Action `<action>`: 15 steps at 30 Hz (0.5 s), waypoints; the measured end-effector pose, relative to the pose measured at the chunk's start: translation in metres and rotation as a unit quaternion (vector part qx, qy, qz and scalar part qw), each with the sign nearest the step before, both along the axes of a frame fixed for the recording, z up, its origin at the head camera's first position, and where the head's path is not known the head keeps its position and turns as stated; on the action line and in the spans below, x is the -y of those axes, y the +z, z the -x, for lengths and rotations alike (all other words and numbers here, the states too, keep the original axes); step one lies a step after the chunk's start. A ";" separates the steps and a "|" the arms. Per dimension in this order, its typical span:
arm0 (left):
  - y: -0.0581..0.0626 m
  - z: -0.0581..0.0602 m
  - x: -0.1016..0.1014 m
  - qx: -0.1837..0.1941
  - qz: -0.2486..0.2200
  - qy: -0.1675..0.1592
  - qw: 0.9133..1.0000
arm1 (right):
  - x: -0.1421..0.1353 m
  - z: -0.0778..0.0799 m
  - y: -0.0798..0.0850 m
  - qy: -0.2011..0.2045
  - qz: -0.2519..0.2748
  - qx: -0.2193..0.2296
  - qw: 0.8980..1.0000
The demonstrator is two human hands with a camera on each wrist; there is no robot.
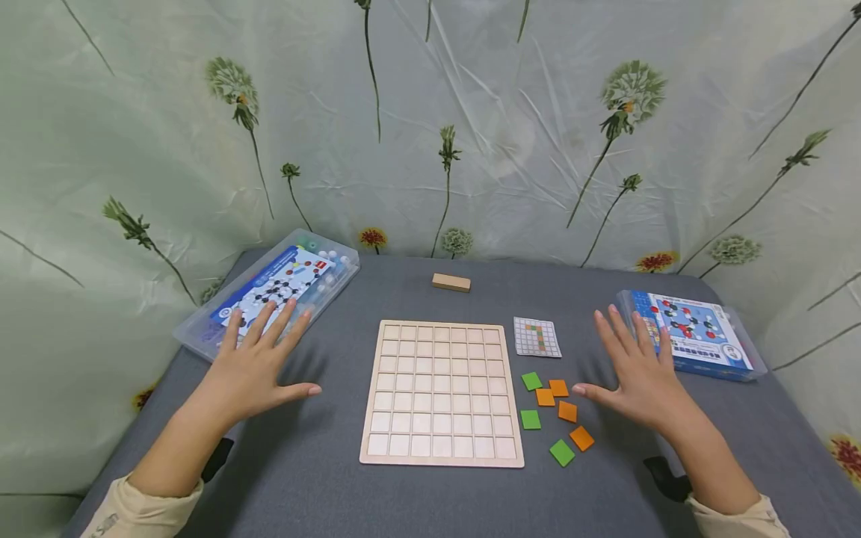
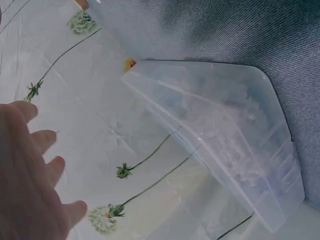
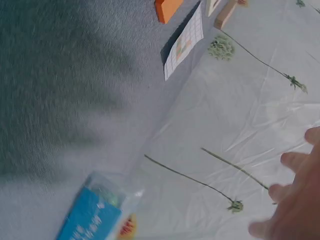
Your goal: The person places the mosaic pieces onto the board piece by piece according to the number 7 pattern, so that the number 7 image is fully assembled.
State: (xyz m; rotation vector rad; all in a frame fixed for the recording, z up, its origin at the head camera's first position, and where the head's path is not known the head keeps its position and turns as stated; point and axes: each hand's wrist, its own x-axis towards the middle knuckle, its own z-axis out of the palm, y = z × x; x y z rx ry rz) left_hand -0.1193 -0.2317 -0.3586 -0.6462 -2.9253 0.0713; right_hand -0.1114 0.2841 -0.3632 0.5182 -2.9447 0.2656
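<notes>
My left hand (image 1: 252,370) is spread with fingers straight, holding nothing, in front of a clear plastic case (image 1: 336,278) of molecule-model parts. On the other side my right hand (image 1: 635,373) is spread the same way, between a group of small square tiles and a second case (image 1: 713,366). Midway between the hands lies a wooden grid board (image 1: 441,392) with bare cells. Beside its right edge are several orange tiles (image 1: 568,412) and green tiles (image 1: 530,420), loose on the cloth. A small pattern card (image 1: 537,338) with a coloured grid lies above them.
A wooden block (image 1: 451,282) lies behind the board near the back of the grey cloth-covered table (image 1: 444,501). A flower-printed curtain (image 1: 511,149) hangs along the back and sides. The two cases stand at the table's left and right.
</notes>
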 end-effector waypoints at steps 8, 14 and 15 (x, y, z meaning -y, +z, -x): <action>-0.016 0.006 -0.002 -0.024 -0.106 -0.056 0.992 | -0.001 0.004 -0.012 0.047 0.161 0.050 0.985; -0.036 0.009 -0.018 0.045 -0.257 -0.082 0.962 | -0.003 0.007 -0.035 0.048 0.235 0.137 0.961; -0.039 0.009 -0.021 0.069 -0.282 -0.082 0.953 | -0.004 0.007 -0.039 0.048 0.239 0.151 0.958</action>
